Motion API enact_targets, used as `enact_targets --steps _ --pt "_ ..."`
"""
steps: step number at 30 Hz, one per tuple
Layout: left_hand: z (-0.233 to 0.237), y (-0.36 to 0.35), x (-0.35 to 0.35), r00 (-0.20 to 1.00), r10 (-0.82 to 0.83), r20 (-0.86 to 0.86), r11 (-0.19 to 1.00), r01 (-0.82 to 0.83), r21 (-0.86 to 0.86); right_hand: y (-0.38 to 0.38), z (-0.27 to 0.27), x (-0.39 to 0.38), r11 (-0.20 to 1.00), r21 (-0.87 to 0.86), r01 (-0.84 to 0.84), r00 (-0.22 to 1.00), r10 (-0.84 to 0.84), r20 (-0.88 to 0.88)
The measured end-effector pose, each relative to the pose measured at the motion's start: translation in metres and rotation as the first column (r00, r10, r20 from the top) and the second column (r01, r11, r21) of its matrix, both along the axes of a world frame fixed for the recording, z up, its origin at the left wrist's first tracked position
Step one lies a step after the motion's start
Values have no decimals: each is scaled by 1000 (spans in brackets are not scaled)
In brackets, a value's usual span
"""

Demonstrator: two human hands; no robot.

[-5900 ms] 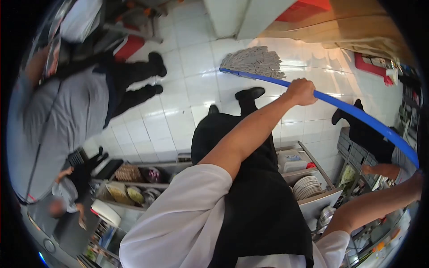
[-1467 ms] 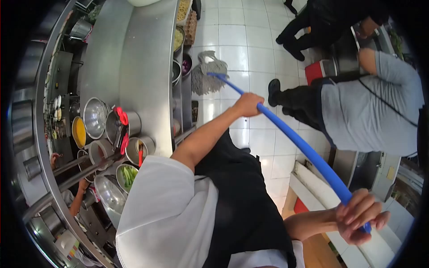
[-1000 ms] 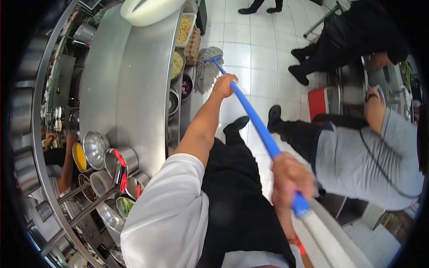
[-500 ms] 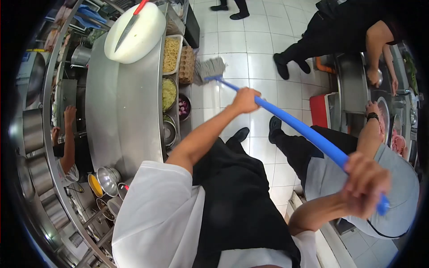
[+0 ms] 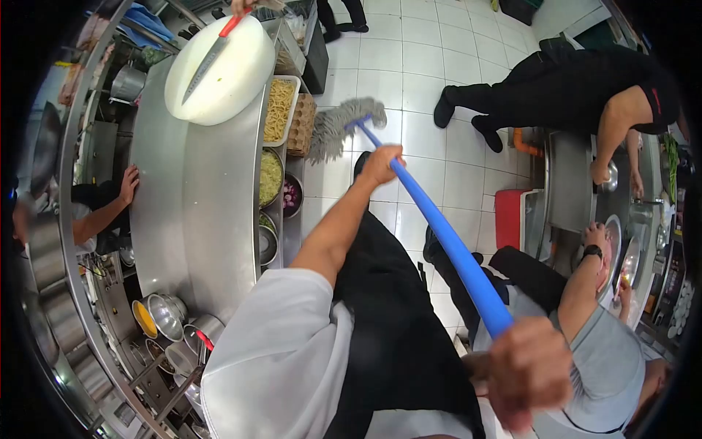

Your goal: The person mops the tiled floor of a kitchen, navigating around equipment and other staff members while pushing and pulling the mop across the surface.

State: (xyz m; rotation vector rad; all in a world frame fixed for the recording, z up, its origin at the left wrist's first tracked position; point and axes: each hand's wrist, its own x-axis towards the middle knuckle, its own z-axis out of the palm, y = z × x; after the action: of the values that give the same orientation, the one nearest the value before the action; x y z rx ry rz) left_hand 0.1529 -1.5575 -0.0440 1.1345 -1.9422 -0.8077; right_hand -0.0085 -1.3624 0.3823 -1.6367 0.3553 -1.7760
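A blue mop handle (image 5: 446,234) runs diagonally from the lower right to a grey string mop head (image 5: 340,126) on the white tiled floor. My left hand (image 5: 382,164) is wrapped round the handle near the mop head. Closer to the camera, my right hand (image 5: 528,366) grips the handle's upper end, slightly blurred. The mop head lies beside the egg cartons (image 5: 300,126) at the foot of the steel counter (image 5: 212,197).
A red-handled knife (image 5: 208,64) lies on a round white board (image 5: 245,80) at the counter's far end. A container of noodles (image 5: 279,110) and bowls sit along the counter's side. Co-workers stand right at sinks, near a red box (image 5: 510,218); another person is at left.
The mop head has moved right and spread out on the floor. My right hand has moved down and left, tilting the handle more steeply. A hand now shows at the knife's handle.
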Motion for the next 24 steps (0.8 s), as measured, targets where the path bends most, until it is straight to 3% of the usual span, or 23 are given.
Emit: enact_targets --steps 1,4,5,7,8,10,12,14,18,19,20,22,23,24 --pt "-10 -32 8 998 -27 -48 1000 27 -13 -20 -15 8 1000 -17 0 1000 0 -10" --pt "-40 -111 23 983 173 -65 984 -170 45 -73 -47 29 973 192 127 989 -110 -98" --pt "-38 -133 25 965 261 -24 965 -260 45 -96 -64 31 968 187 167 981 -145 -126" --pt "-27 -176 22 970 239 41 967 -241 85 -132 -73 26 925 254 283 959 -265 -103" --pt "-17 -192 15 973 228 35 967 -231 105 -154 -61 16 904 285 319 947 -298 -116" --pt "10 -208 -9 968 248 38 961 -251 114 -202 -26 -7 925 312 216 975 -221 -19" --pt "43 -216 -29 967 253 12 964 -253 82 -240 22 -26 904 333 269 960 -279 -17" --pt "70 -216 -45 987 154 34 979 -157 133 -269 62 -51 914 282 292 956 -280 -83" --pt "69 -216 -59 985 46 -166 997 -35 64 -298 97 -68 934 164 316 948 -306 -87" --pt "61 -221 -54 970 24 -240 997 -40 -62 -298 100 -69 936 149 319 947 -310 -83" --pt "58 -225 -47 965 12 -260 997 -30 -65 -288 92 -60 899 167 405 914 -402 -55" --pt "50 -251 -36 960 -13 -280 997 -7 -72 -300 91 -39 916 227 331 935 -287 -206" --pt "44 -269 -31 962 -29 -273 997 8 -78 -329 100 4 940 301 163 931 -46 -362" --pt "37 -286 -27 964 -38 -264 997 18 -81 -334 97 10 909 375 184 924 -30 -382"
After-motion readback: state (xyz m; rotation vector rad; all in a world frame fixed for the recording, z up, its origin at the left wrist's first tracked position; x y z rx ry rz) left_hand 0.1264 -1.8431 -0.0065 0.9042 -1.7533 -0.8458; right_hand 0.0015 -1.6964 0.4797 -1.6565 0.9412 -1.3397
